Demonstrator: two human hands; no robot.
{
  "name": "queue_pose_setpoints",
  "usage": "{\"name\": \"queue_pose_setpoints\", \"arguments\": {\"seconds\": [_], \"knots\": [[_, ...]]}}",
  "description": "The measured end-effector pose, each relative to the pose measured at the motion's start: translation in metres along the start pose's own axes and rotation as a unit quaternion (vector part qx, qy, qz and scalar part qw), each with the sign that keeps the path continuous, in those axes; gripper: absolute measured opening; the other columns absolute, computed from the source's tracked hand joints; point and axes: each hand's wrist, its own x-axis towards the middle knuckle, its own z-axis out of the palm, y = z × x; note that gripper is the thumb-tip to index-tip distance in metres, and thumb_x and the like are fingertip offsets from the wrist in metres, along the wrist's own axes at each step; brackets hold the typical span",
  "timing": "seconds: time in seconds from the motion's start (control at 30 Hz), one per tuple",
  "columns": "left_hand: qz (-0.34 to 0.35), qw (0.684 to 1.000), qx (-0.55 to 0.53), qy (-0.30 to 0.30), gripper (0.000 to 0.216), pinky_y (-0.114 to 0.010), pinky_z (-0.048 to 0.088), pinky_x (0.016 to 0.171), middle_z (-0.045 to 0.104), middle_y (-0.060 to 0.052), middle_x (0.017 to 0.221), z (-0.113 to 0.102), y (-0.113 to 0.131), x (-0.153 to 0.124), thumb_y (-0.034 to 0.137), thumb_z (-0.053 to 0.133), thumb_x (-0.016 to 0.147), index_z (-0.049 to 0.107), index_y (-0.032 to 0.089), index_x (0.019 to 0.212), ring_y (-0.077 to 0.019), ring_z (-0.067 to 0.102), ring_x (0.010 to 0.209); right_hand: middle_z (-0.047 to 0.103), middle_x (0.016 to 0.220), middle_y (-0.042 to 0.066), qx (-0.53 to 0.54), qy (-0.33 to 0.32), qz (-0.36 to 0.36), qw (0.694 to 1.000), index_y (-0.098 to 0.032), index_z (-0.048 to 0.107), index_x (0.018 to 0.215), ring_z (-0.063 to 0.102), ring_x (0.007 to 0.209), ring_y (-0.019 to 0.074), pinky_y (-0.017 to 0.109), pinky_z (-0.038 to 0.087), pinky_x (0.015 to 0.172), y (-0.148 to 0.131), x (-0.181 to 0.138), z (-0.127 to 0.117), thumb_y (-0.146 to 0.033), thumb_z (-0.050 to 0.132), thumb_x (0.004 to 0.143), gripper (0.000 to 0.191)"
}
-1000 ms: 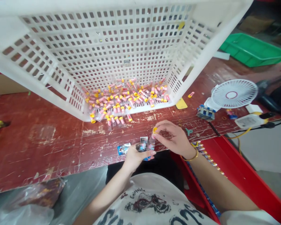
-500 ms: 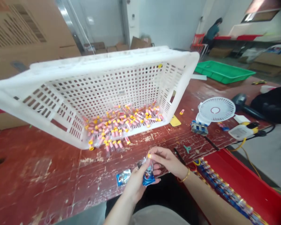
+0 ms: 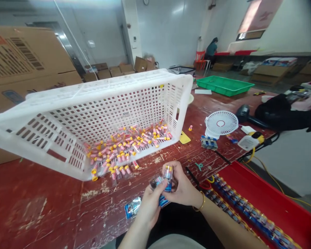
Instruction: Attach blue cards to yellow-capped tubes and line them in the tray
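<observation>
My left hand (image 3: 152, 202) is closed on small blue-and-silver packets (image 3: 162, 200), its thumb pressing across the front. My right hand (image 3: 183, 186) curls round a clear-topped packet with a small yellow-capped tube (image 3: 168, 170) showing at its top. The two hands touch, and the fingers hide part of what they hold. On the table left of them lies another blue-and-silver packet (image 3: 132, 208). Ahead, a white plastic basket (image 3: 111, 103) rests on its side, with many pink tubes with yellow caps (image 3: 121, 157) spilling from its opening onto the table.
To the right stand a white fan (image 3: 222, 123), a bundle of packets (image 3: 209, 142) and a yellow card (image 3: 185, 138). A red tray (image 3: 272, 193) holds rows of packets beside my right arm. Behind are a green tray (image 3: 225, 86), cardboard boxes (image 3: 28, 58) and a seated person (image 3: 211, 47).
The yellow-capped tube, pinched upright by my right fingers before, now sits against the packet with my left thumb on it. My right hand has wrapped round the packet. The camera view has shifted.
</observation>
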Motion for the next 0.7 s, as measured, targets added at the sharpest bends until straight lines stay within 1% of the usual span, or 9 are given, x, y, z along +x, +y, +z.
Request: {"name": "queue_pose_setpoints", "arguments": {"seconds": [0.1, 0.23, 0.33, 0.43, 0.5, 0.53, 0.57, 0.63, 0.7], "knots": [[0.011, 1.0, 0.006, 0.009, 0.032, -0.032, 0.052, 0.077, 0.074, -0.011, 0.081, 0.004, 0.0, -0.002, 0.036, 0.082, 0.063, 0.072, 0.011, 0.081, -0.0233, 0.069, 0.076, 0.046, 0.098, 0.001, 0.02, 0.001, 0.002, 1.0, -0.026, 0.034, 0.105, 0.049, 0.065, 0.0089, 0.02, 0.041, 0.048, 0.0, -0.004, 0.003, -0.006, 0.065, 0.06, 0.058], [0.012, 1.0, 0.011, 0.025, 0.038, -0.032, 0.052, 0.076, 0.074, -0.012, 0.08, 0.008, -0.001, -0.001, 0.039, 0.082, 0.061, 0.072, 0.008, 0.082, -0.0237, 0.069, 0.076, 0.044, 0.096, 0.0, 0.03, 0.002, 0.01, 1.0, -0.026, 0.033, 0.103, 0.046, 0.063, 0.0068, 0.019, 0.039, 0.049, -0.001, -0.004, 0.002, -0.006, 0.064, 0.06, 0.057], [0.008, 0.999, 0.021, 0.031, 0.039, -0.033, 0.052, 0.076, 0.073, -0.012, 0.078, 0.009, -0.002, 0.001, 0.038, 0.082, 0.06, 0.073, 0.008, 0.084, -0.0245, 0.069, 0.077, 0.045, 0.095, 0.0, 0.017, 0.003, 0.01, 1.0, -0.026, 0.032, 0.105, 0.048, 0.065, 0.0079, 0.02, 0.041, 0.052, 0.0, -0.003, -0.004, -0.01, 0.065, 0.062, 0.056], [0.024, 0.996, 0.069, 0.048, 0.042, -0.033, 0.051, 0.079, 0.074, -0.009, 0.079, 0.006, -0.009, 0.005, 0.036, 0.084, 0.057, 0.072, 0.01, 0.089, -0.0238, 0.069, 0.079, 0.046, 0.094, 0.001, -0.072, 0.026, -0.013, 0.997, -0.024, 0.036, 0.105, 0.051, 0.074, 0.0123, 0.027, 0.046, 0.065, 0.002, -0.009, -0.01, -0.015, 0.068, 0.058, 0.058], [0.027, 0.989, 0.13, 0.063, 0.046, -0.031, 0.05, 0.08, 0.074, -0.008, 0.08, 0.002, -0.019, 0.009, 0.036, 0.085, 0.055, 0.072, 0.012, 0.091, -0.0227, 0.068, 0.081, 0.048, 0.096, 0.002, -0.16, 0.057, -0.029, 0.985, -0.022, 0.039, 0.102, 0.051, 0.083, 0.0164, 0.032, 0.046, 0.076, 0.006, -0.019, -0.013, -0.019, 0.072, 0.054, 0.058], [0.014, 0.985, 0.158, 0.068, 0.047, -0.031, 0.05, 0.079, 0.074, -0.007, 0.08, -0.003, -0.026, 0.011, 0.039, 0.084, 0.055, 0.072, 0.013, 0.092, -0.0222, 0.068, 0.079, 0.048, 0.098, 0.003, -0.194, 0.079, -0.03, 0.977, -0.022, 0.04, 0.1, 0.051, 0.086, 0.0178, 0.033, 0.045, 0.079, 0.01, -0.026, -0.016, -0.021, 0.073, 0.052, 0.058], [-0.015, 0.982, 0.176, 0.062, 0.048, -0.031, 0.051, 0.076, 0.074, -0.007, 0.079, -0.008, -0.034, 0.011, 0.042, 0.083, 0.057, 0.071, 0.013, 0.092, -0.0223, 0.068, 0.076, 0.049, 0.099, 0.004, -0.215, 0.103, -0.027, 0.971, -0.021, 0.041, 0.099, 0.051, 0.088, 0.0185, 0.034, 0.045, 0.081, 0.015, -0.036, -0.02, -0.023, 0.074, 0.052, 0.058], [-0.093, 0.977, 0.189, 0.024, 0.049, -0.035, 0.052, 0.071, 0.073, -0.007, 0.076, -0.024, -0.053, 0.007, 0.053, 0.075, 0.063, 0.071, 0.014, 0.092, -0.0235, 0.067, 0.07, 0.049, 0.103, 0.005, -0.239, 0.156, -0.006, 0.959, -0.021, 0.04, 0.101, 0.051, 0.091, 0.0188, 0.034, 0.045, 0.082, 0.029, -0.06, -0.036, -0.028, 0.075, 0.054, 0.059], [-0.125, 0.964, 0.231, -0.026, 0.053, -0.037, 0.051, 0.071, 0.071, -0.006, 0.073, -0.044, -0.071, -0.003, 0.059, 0.07, 0.064, 0.071, 0.016, 0.096, -0.0232, 0.065, 0.065, 0.05, 0.104, 0.004, -0.29, 0.227, 0.057, 0.928, -0.022, 0.039, 0.103, 0.051, 0.093, 0.0183, 0.033, 0.045, 0.084, 0.051, -0.089, -0.067, -0.034, 0.074, 0.057, 0.058]]}}
